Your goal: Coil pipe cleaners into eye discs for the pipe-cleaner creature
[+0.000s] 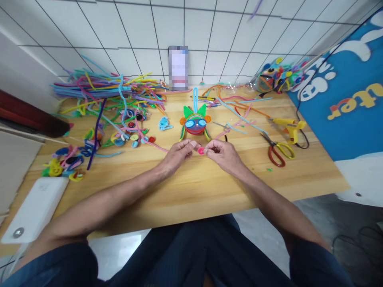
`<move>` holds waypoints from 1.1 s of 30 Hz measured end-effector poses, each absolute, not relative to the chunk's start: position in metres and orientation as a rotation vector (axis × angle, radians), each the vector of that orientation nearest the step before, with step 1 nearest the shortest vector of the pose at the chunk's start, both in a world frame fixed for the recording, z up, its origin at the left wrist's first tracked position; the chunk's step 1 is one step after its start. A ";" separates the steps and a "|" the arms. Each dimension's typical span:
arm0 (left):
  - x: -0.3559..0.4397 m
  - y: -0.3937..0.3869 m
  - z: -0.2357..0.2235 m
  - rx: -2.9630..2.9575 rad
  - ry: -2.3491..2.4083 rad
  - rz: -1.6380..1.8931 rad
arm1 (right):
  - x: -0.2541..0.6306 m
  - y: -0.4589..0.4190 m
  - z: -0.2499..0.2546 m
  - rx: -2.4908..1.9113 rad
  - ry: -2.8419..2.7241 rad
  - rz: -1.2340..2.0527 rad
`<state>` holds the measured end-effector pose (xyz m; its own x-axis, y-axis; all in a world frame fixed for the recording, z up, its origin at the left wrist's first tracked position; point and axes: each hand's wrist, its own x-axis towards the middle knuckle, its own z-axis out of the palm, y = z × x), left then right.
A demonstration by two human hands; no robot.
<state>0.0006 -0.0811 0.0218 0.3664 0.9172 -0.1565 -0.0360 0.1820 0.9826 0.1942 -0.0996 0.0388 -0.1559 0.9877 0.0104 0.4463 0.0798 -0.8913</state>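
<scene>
A small pink disc, looking like a coiled pipe cleaner (200, 151), sits between my hands over the front middle of the table. My right hand (224, 154) pinches its right side with thumb and forefinger. Closed in a pinch, my left hand (182, 154) meets its left side, though the fingertips partly cover the contact. Just beyond lies a pipe-cleaner figure (196, 126) with green ears, blue eyes, orange side coils and a light blue loop on top. A blue coiled piece (165, 124) rests to its left.
Many loose pipe cleaners (98, 87) pile up at back left, with finished coils (64, 161) nearer. A phone (178, 68) leans on the tiled wall. Scissors (277, 151) and a yellow glue gun (289, 126) lie right. A white power bank (36, 209) occupies the left edge.
</scene>
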 end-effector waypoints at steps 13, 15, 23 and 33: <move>-0.004 -0.061 0.052 1.453 0.916 0.848 | 0.200 -0.090 0.063 -1.297 -1.793 0.798; -0.003 -0.060 0.057 1.378 0.931 0.909 | 0.197 -0.090 0.063 -1.265 -1.720 0.764; 0.004 -0.068 0.047 1.231 0.952 1.054 | 0.189 -0.098 0.051 -1.152 -1.744 0.645; 0.021 -0.082 0.031 1.020 0.959 1.176 | 0.183 -0.104 0.031 -1.165 -1.591 0.765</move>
<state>0.0212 -0.0824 0.0310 0.1354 0.9892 -0.0569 -0.2550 0.0903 0.9627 0.1826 -0.1040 0.0306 -0.0575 0.9383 0.3410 0.3194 0.3409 -0.8842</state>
